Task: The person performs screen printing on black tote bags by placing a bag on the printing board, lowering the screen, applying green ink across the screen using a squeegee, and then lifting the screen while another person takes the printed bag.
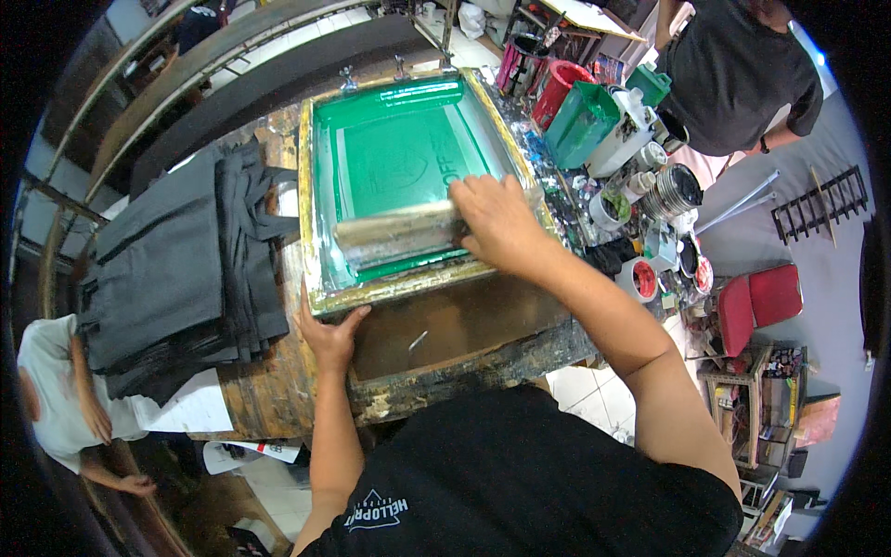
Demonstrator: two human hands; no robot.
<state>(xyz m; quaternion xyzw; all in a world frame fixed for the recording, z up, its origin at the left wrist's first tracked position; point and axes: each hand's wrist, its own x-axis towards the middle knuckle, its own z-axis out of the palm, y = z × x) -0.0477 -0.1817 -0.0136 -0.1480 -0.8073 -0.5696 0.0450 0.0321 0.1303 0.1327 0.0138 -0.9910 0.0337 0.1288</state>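
Note:
A screen printing frame (pixel 422 285) with yellowed, ink-stained edges lies on the worktable in front of me. Green ink (pixel 385 176) covers its mesh, where a faint shield shape and lettering show. My right hand (pixel 501 223) is closed over the right end of a wide squeegee (pixel 394 234), which lies across the near part of the mesh and is slightly blurred. At the near left corner, my left hand (pixel 329 336) grips the frame, thumb on the near edge and fingers along the left side. Hinge clamps (pixel 348 78) stand at the frame's far edge.
Stacked dark fabric bags (pixel 167 260) lie left of the frame. Ink tubs, a green container (pixel 582 125) and a red-rimmed pot (pixel 639 278) crowd the right side. One person (pixel 738 74) stands far right, another (pixel 70 390) at the left edge. A red chair (pixel 756 302) is at right.

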